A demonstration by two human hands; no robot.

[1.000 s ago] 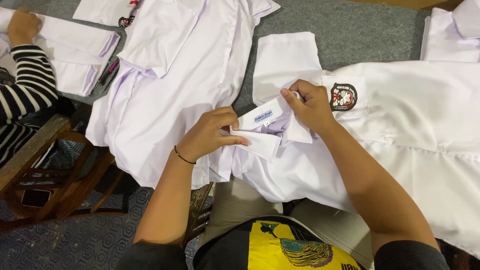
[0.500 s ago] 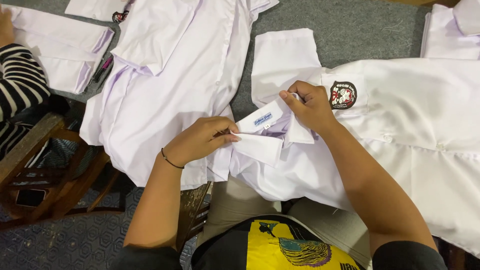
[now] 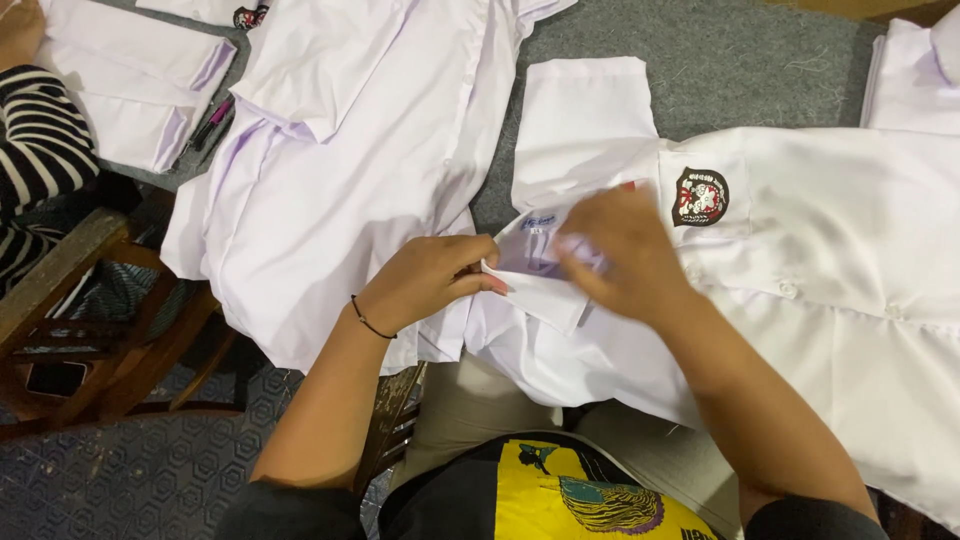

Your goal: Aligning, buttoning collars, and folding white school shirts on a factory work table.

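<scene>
Here the left hand (image 3: 425,282) pinches the edge of the collar (image 3: 535,285) of a white uniform shirt (image 3: 850,260), fingertips closed on the fabric. The right hand (image 3: 625,250), blurred, lies on the collar; whether it grips cannot be told. The shirt lies across a grey table (image 3: 720,60), its badge (image 3: 700,197) just beside the right hand. Another white shirt (image 3: 330,170) lies to the left, a striped sleeve (image 3: 40,140) beyond.

Bright even light, right hand (image 3: 625,250) motion-blurred
</scene>
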